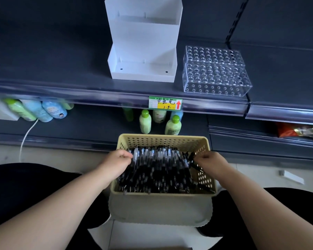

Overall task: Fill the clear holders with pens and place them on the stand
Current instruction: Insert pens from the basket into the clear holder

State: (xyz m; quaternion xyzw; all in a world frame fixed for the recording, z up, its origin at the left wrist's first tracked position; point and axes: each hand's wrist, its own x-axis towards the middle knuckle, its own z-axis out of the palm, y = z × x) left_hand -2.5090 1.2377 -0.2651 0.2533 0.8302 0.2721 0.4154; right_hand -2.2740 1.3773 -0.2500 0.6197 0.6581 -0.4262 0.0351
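Note:
A beige perforated basket [163, 139] in front of me holds several black pens [159, 170]. My left hand [118, 160] is at the basket's left side, fingers pinched on a pen [135, 156]. At the right side my right hand [210, 162] is pinched on a black pen [190, 158]. On the dark shelf above, two empty clear holders [215, 71] with rows of holes lie side by side. A white stepped stand [143, 44] with empty tiers stands to their left.
The shelf edge carries a green and yellow price label [165, 103]. Green and blue bottles [145, 121] stand on the lower shelf, with more bottles [36, 109] lying at the left. A white cable [26, 136] hangs down to the floor. A red snack packet [292, 130] lies at the right.

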